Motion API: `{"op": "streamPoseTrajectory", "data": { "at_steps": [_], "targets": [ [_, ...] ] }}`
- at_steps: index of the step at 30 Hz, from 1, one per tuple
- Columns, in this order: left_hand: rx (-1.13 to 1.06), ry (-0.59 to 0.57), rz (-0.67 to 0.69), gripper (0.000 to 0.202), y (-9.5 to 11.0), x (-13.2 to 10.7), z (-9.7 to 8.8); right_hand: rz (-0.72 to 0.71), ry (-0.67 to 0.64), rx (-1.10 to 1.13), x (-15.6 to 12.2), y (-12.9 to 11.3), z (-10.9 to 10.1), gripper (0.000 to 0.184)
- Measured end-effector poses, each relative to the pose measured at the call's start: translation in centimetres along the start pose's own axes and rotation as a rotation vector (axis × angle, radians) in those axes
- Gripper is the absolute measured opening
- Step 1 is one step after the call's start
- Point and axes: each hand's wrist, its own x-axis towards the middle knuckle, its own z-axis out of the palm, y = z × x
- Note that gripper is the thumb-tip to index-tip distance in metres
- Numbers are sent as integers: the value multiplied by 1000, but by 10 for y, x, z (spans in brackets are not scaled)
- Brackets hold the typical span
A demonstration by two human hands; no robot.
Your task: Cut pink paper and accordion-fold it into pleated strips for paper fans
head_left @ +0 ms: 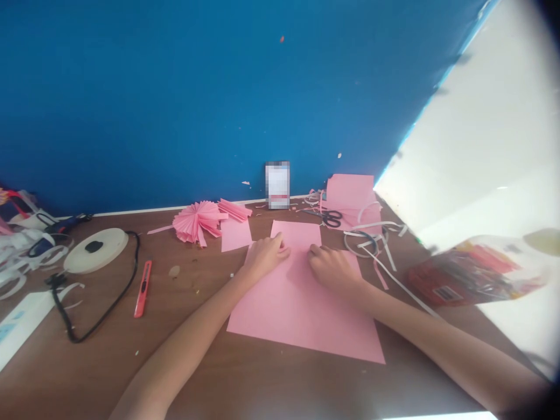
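Note:
A large pink paper sheet (pixel 301 318) lies flat on the brown table in front of me. At its far edge is a smaller pink paper piece (pixel 296 230); whether it lies over or under the large sheet I cannot tell. My left hand (pixel 266 256) rests on the left side where the two meet, its thumb and fingers bent in on the paper. On the right side my right hand (pixel 333 267) is closed, with curled fingers pressed to the paper. The fingertips of both hands are partly hidden.
Left are a red box cutter (pixel 143 289), a round cream disc (pixel 97 251) and a black cord (pixel 111 321). Behind stand a pleated pink paper rosette (pixel 196 221) and a phone (pixel 277 185). Scissors (pixel 332 219), paper strips (pixel 385 251) and a plastic packet (pixel 464 274) lie right.

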Motion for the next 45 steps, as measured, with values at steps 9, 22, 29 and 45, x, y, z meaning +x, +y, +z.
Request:
{"op": "streamPoseTrajectory", "data": {
  "at_steps": [9,22,29,45],
  "targets": [
    [53,31,-27,23,3,-1,2,108,82,-3,0,-2,5,18],
    [182,92,162,29,30,-10,9,3,146,-45,5,9,18,21],
    [25,113,109,27,46,-15,15,27,221,-33,7,9,21,16],
    [-404,398,174,34,34,-15,7,-244,546,343,9,11,36,47]
  ]
}}
